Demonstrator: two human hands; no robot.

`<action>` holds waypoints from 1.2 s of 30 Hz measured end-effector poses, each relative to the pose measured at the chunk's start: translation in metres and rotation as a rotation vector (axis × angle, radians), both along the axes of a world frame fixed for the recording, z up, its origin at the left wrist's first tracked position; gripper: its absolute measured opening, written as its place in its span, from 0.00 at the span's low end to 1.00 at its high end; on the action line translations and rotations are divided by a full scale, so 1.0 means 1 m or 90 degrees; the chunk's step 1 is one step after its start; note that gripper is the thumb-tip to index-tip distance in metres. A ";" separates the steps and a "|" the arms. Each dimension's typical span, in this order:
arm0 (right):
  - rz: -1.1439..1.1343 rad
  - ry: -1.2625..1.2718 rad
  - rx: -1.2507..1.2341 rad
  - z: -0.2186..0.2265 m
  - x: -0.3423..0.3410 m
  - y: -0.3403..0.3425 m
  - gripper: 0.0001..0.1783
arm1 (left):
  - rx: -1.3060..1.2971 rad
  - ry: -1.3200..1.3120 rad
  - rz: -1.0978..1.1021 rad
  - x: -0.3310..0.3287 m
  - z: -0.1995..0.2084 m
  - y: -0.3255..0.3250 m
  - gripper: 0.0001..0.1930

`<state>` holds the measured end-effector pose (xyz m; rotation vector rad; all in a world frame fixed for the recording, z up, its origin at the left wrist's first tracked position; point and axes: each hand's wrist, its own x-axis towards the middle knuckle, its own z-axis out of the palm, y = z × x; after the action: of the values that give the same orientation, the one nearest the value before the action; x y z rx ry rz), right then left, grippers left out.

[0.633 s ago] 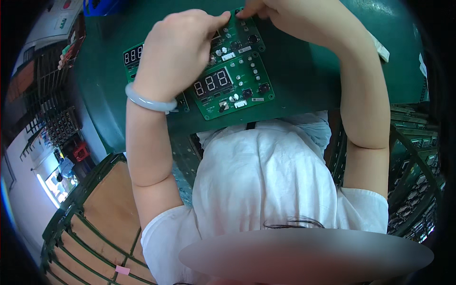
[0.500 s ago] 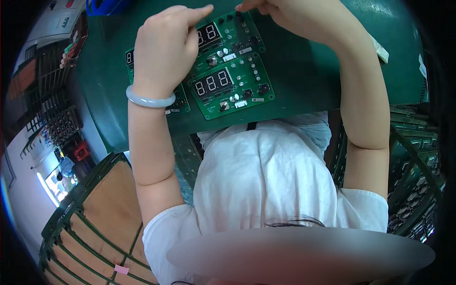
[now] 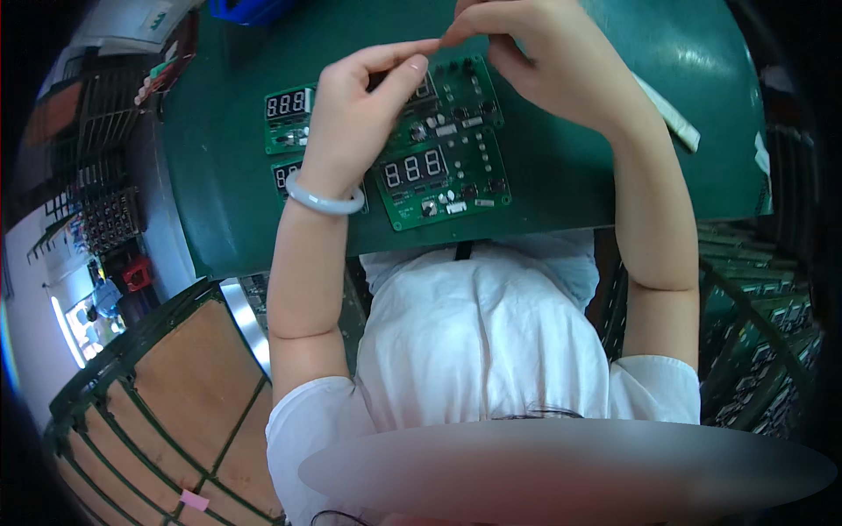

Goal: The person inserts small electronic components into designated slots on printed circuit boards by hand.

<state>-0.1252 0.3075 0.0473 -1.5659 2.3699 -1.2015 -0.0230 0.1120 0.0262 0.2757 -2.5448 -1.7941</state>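
Above the back circuit board (image 3: 485, 103), the fingertips of my left hand (image 3: 355, 118) and my right hand (image 3: 548, 66) meet. My left hand's index finger reaches right, its thumb bent close beneath, and a pale ring-shaped bangle (image 3: 324, 203) circles that wrist. The right hand's fingers are drawn together in a pinch; anything small between the fingertips is too hidden to make out. Nearer me lies another green circuit board (image 3: 478, 167) with a three-digit display. Two more boards, one at the far left (image 3: 279, 131) and one partly under my left wrist (image 3: 282, 180), lie beside them.
The boards rest on a green table (image 3: 232, 210). A blue container (image 3: 250, 9) stands at its far left edge, and a pale strip (image 3: 671, 114) lies by my right forearm. Racks of boards (image 3: 763, 307) stand at the right; a green-framed chair (image 3: 175, 377) is at the lower left.
The fingertips of my two hands, apart before, now touch. My left hand has moved right, its thumb closing toward the index finger. The whole view has shifted slightly.
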 end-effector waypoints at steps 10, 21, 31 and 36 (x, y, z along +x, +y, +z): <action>0.430 -0.448 -0.412 0.029 0.044 0.064 0.05 | 1.156 -0.044 0.015 0.042 -0.006 0.022 0.29; 0.266 -0.394 -0.384 0.037 0.098 0.051 0.04 | 1.187 -0.038 0.017 0.062 -0.004 0.047 0.31; 0.122 -0.341 -0.357 0.036 0.109 0.050 0.04 | 1.254 -0.012 0.008 0.069 -0.003 0.052 0.31; 0.056 -0.318 -0.346 0.033 0.118 0.069 0.05 | 1.213 -0.016 0.012 0.072 -0.005 0.053 0.31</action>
<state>-0.0071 0.3762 0.0803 -1.2388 1.7286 -2.0435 0.0492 0.1645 0.0216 0.2320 -0.0098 -3.2760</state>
